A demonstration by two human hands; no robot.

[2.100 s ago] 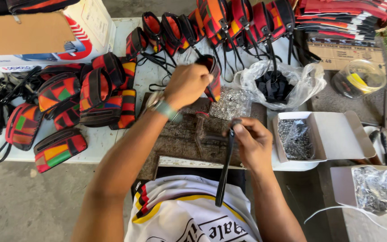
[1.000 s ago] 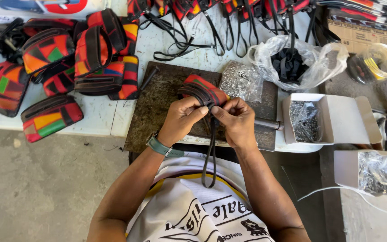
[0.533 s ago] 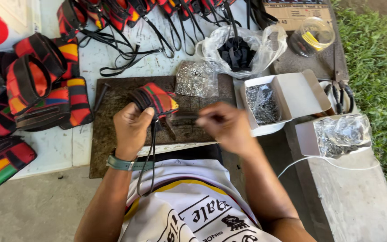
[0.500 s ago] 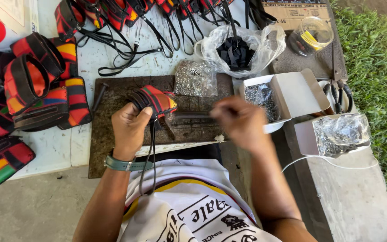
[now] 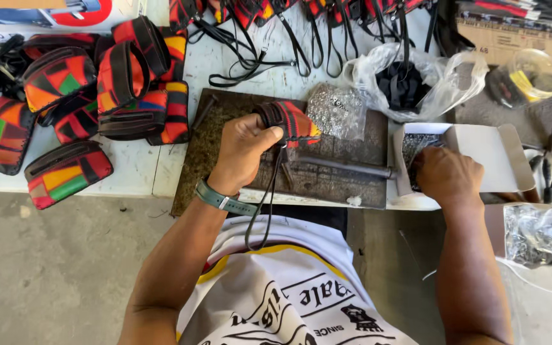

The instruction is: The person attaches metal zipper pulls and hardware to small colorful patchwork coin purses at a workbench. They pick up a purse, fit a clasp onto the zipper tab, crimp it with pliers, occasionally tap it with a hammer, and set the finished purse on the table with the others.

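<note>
Finished pouches (image 5: 68,172): a pile of red, orange and green ones lies at the far left of the bench (image 5: 138,172), well apart from both hands.

Left hand (image 5: 243,150): its grip is closed around a small patterned pouch (image 5: 295,121), held just above the dark work board (image 5: 346,176); thumb on the near side, fingers curled over the top.

Strap (image 5: 263,204): a black strap hangs from the pouch, its long axis running down toward the person's shirt, well clear of the right hand.

Metal rod (image 5: 352,167): lies on the board, long axis left to right, between the two hands; neither touches it.

Right hand (image 5: 445,176): reaches into the open white box (image 5: 487,150) of small dark metal parts, to the right of the pouch; this hand is the nearer one to the box.

Right grip: fingertips are buried in the box, so I cannot tell whether they pinch anything.

Hard to make out: the small parts in the clear bag (image 5: 337,112) behind the pouch, and the contents of the plastic bag (image 5: 541,233) at the right edge.
</note>
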